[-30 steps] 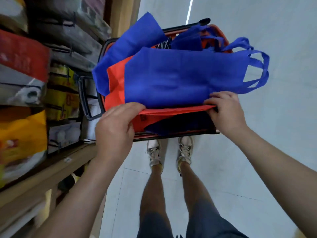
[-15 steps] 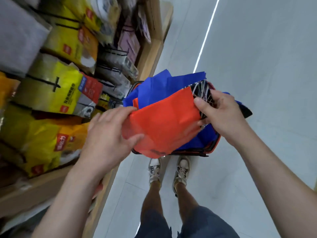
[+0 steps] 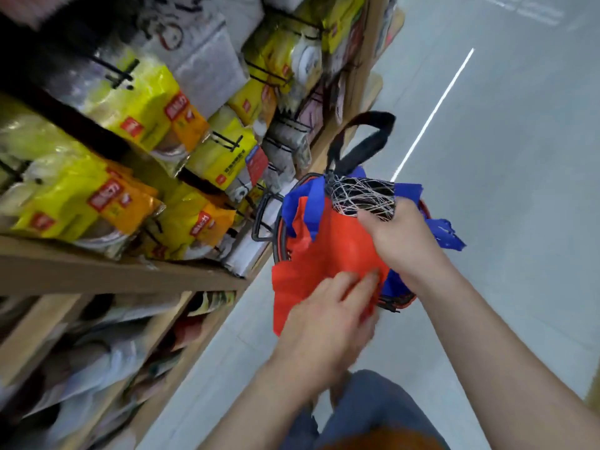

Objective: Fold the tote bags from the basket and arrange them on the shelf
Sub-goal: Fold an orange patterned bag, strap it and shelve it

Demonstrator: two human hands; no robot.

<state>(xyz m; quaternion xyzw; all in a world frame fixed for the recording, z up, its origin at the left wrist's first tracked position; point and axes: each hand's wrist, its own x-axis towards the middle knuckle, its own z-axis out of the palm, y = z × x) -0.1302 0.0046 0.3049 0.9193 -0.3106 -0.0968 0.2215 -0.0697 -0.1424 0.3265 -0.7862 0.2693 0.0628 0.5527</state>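
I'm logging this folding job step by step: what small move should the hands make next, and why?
Probably fold the lower part of the red bag up to the right hand, which pinches the black bag against its top. The left hand lies on that lower part, and the bag hangs loose over the basket.

Red bag (image 3: 324,254): matt, thin cloth, softly creased.
Blue bags (image 3: 449,237): the same matt cloth.
Black bag (image 3: 363,196): cloth printed with thin white lines.
Basket (image 3: 402,300): smooth plastic rim.
Shelf (image 3: 113,274): matt pale wood.
Packets (image 3: 81,203): glossy, crinkled plastic film.
Floor (image 3: 519,222): smooth, slightly glossy.
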